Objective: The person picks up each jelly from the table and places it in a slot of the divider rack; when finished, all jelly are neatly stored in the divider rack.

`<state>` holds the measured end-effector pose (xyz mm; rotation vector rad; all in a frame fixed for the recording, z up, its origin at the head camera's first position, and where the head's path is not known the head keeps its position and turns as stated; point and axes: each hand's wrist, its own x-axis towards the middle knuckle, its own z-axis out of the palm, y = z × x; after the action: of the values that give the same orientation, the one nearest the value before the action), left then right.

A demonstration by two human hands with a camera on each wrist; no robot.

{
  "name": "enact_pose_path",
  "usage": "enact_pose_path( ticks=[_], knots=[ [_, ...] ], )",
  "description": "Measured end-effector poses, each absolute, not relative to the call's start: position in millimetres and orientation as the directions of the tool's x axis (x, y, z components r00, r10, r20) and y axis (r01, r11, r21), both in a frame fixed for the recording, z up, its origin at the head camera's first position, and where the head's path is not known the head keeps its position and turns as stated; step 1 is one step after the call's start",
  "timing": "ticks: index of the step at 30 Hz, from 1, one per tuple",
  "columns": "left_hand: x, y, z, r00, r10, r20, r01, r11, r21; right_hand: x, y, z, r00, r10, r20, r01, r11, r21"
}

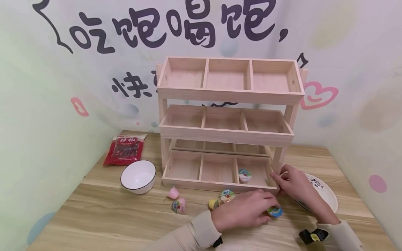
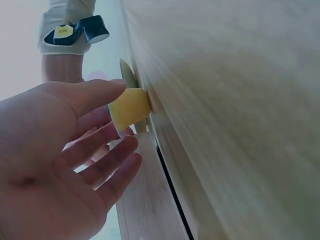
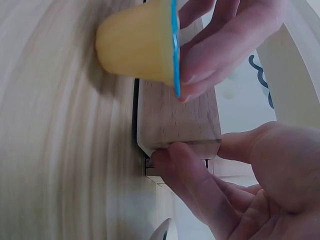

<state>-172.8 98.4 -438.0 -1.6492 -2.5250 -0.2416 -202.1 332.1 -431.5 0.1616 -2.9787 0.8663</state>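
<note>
My left hand (image 1: 243, 210) pinches a yellow jelly cup (image 3: 135, 44) with a blue lid, thumb and fingers at its lid side. The jelly cup lies tipped over, low by the table, in front of the wooden shelf rack (image 1: 216, 134). At the rack's lower right corner, my right hand (image 1: 296, 184) grips the end of the bottom tray (image 3: 175, 117) between thumb and fingers. One jelly cup (image 1: 245, 175) lies in that tray's right compartment. Near my left wrist are a jelly cup with a printed lid (image 1: 227, 196) and a yellow one (image 1: 213, 204), partly covered.
Two pink jelly cups (image 1: 179, 206) lie left of my hands. A white bowl (image 1: 138, 176) and a red chili packet (image 1: 125, 150) stand on the left. A white plate (image 1: 328, 195) sits beneath my right forearm. The rack's upper tiers (image 1: 230, 96) rise behind my hands.
</note>
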Motion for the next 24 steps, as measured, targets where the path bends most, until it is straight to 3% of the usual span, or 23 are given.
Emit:
enact_pose_path(
  ticks=[24],
  knots=[
    [-173.5, 105.5, -439.0, -0.458, 0.873, 0.168, 0.877, 0.412, 0.249, -205.0, 334.3, -431.2, -0.996, -0.086, -0.006, -0.066, 0.814, -0.577]
  ],
)
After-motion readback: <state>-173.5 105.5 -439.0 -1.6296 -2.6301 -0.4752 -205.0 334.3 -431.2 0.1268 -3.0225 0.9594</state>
